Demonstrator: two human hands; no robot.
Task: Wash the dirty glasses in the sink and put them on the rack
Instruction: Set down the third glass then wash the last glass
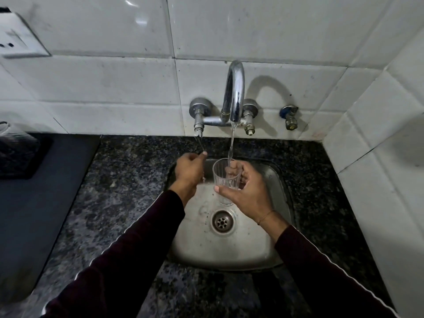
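Over the sink (270,244), the right hand (243,196) grips a clear glass (223,180) under the running tap (234,95) while the left hand (189,168) pinches the tap's thin lever, so rinsing looks underway, with no rack in view yet

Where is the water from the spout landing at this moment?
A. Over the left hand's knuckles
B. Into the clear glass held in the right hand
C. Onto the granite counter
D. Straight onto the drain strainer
B: the stream from the chrome spout drops into the open mouth of the clear glass, which the right hand grips above the steel sink.
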